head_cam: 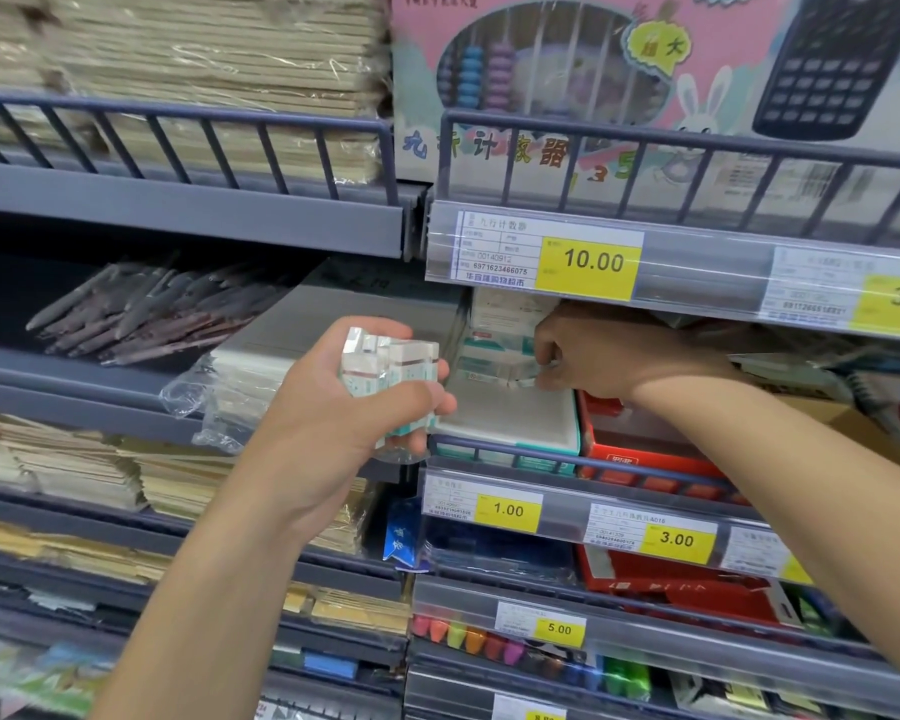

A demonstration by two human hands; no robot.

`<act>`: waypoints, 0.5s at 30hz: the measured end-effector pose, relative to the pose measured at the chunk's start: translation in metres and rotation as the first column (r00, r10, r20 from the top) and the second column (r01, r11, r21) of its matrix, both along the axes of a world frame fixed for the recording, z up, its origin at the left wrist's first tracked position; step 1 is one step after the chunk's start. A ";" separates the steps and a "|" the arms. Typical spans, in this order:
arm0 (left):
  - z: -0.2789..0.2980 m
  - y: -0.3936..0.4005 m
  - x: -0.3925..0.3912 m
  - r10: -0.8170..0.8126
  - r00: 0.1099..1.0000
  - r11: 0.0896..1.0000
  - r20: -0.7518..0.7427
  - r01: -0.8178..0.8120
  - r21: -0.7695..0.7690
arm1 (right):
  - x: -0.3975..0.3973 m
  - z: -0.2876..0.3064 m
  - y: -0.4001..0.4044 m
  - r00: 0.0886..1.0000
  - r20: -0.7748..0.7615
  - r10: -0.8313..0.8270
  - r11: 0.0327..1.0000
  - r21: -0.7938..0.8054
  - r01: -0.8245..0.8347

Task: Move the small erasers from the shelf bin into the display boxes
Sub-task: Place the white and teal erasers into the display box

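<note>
While the grey shelving point(188, 210) fills the whole view, the work sits on the middle tier at right, under the yellow 10.00 price tag point(588, 262). There a teal-edged white display box point(510, 415) lies flat behind the shelf rail, with a red box point(640, 449) just beside it on the right and more white cartons stacked at the far side. The person appears to be mid-collection. The left hand point(354, 402), nearer and to the left, has its fingers curled round a stack of small erasers point(391, 374) in clear wrap. The right hand point(588, 356) reaches far in, fingertips pinching another small wrapped piece just above the display box. Judging from this, the next move calls for setting the erasers down neatly into a box.
</note>
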State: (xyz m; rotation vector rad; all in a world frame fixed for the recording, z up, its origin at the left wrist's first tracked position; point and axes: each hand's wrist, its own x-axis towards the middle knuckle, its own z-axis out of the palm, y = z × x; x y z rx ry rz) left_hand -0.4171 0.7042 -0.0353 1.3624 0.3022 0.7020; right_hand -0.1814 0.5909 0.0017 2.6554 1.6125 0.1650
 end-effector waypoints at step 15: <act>0.000 -0.006 -0.003 -0.047 0.999 0.999 -0.012 0.047 0.005 | -0.012 0.004 -0.008 0.963 -0.270 0.010 0.987 0.158 0.034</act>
